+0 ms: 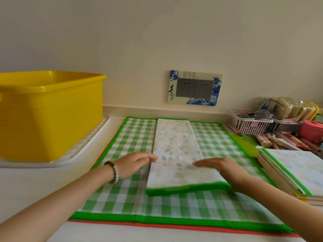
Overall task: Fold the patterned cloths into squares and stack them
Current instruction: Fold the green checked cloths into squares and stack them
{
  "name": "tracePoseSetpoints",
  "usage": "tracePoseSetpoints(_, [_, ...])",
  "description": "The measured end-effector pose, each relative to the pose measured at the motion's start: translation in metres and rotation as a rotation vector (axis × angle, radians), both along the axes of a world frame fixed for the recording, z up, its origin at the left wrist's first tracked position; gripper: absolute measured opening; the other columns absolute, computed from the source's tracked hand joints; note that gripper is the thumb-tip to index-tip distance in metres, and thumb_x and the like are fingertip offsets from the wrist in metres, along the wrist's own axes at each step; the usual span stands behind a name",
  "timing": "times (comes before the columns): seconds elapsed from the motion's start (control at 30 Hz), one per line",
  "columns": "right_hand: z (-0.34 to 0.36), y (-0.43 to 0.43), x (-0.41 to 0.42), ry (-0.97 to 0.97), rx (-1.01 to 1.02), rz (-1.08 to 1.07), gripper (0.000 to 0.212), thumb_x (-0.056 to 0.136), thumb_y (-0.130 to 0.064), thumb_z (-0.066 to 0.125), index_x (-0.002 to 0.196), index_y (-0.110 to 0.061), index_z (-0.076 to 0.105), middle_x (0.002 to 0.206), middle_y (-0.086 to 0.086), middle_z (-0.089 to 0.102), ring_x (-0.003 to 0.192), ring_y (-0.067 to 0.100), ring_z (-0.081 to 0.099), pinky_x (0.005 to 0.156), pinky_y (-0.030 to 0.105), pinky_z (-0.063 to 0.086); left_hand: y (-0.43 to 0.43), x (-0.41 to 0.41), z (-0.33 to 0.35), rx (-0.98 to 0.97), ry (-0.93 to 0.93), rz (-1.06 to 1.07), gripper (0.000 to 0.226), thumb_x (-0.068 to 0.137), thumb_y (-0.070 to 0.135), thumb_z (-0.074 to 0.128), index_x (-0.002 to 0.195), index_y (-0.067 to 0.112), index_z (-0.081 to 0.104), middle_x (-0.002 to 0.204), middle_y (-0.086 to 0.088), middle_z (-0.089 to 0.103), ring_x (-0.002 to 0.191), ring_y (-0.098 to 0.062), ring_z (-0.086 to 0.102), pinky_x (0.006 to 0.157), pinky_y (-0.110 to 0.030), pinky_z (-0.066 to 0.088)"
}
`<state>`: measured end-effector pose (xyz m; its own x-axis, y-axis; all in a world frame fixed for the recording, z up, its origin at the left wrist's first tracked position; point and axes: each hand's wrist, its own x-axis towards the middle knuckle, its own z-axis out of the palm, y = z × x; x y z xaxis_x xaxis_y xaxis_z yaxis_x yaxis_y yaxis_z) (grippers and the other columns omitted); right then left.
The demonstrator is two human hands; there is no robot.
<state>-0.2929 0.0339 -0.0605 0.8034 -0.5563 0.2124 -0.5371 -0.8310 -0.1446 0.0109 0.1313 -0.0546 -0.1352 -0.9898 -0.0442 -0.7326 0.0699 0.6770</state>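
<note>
Head view shows one leaf-print cloth (176, 145) folded into a long strip, its long axis running near to far; the near part appears doubled over, with a green border at the near end. The strip lies along the middle of one green checked cloth (122, 198) spread flat on the worktop (35, 189). One red edge (174, 227) shows beneath the checked cloth. The two hands are apart and grip nothing. The left hand (134, 164) lies flat, fingertips at the strip's left edge. The right hand (222, 169) lies flat on the doubled part, fingers straight. One stack of folded cloths (293, 172) sits at right. One yellow tub (52, 116) stands on one white tray (78, 152) at far left.
</note>
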Motion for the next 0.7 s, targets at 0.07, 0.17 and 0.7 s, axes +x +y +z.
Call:
tracePoseSetpoints(0.07, [-0.001, -0.005, 0.005, -0.146, 0.120, -0.035, 0.030, 0.084, -0.027, 0.065, 0.112, -0.036, 0.062, 0.110, -0.018, 0.067, 0.097, 0.002, 0.064, 0.085, 0.034, 0.052, -0.007, 0.004, -0.001, -0.020, 0.040, 0.043, 0.036, 0.096, 0.003, 0.040, 0.110, 0.032, 0.056, 0.111, 0.014, 0.061, 0.104, 0.005, 0.054, 0.100, -0.024, 0.044])
tracePoseSetpoints(0.17, [0.000, -0.013, 0.016, -0.346, 0.273, -0.172, 0.014, 0.093, -0.029, 0.054, 0.101, -0.030, 0.065, 0.094, -0.013, 0.069, 0.073, 0.000, 0.063, 0.073, 0.036, 0.055, -0.017, 0.007, -0.001, -0.023, 0.027, 0.088, 0.026, 0.092, 0.006, 0.052, 0.095, 0.031, 0.059, 0.094, 0.013, 0.064, 0.084, 0.000, 0.059, 0.079, -0.016, 0.050])
tracePoseSetpoints(0.7, [-0.002, -0.039, 0.051, -0.526, 0.380, -0.664, 0.035, 0.083, -0.039, 0.067, 0.107, -0.017, 0.054, 0.100, 0.002, 0.064, 0.072, 0.010, 0.055, 0.054, 0.020, 0.040, -0.049, -0.015, -0.011, -0.112, -0.104, 0.393, 0.062, 0.082, 0.038, 0.067, 0.134, 0.021, 0.038, 0.079, 0.007, 0.059, 0.073, -0.009, 0.057, 0.068, -0.024, 0.048])
